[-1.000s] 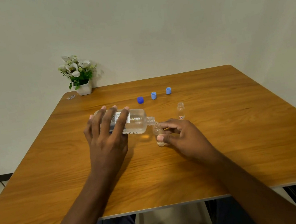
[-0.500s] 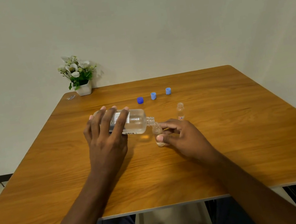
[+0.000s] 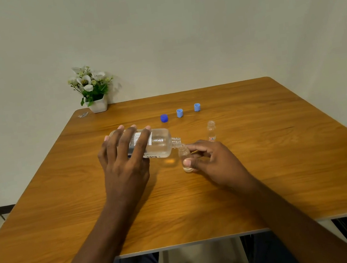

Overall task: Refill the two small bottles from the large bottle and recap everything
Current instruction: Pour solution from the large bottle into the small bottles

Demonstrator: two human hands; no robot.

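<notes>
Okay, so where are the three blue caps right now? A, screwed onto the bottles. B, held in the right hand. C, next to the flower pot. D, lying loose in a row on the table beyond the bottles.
D: the dark blue cap and two light blue caps sit in a row on the table, while the large bottle and both small bottles are uncapped.

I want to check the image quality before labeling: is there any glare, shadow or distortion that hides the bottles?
Head view: soft, even light, no harsh glare. The left hand throws a soft shadow on the table to its right. The large bottle and the small bottle in the right hand are clear, so edges and liquid level read faintly. Wide-angle lens splays the table edges.
</notes>
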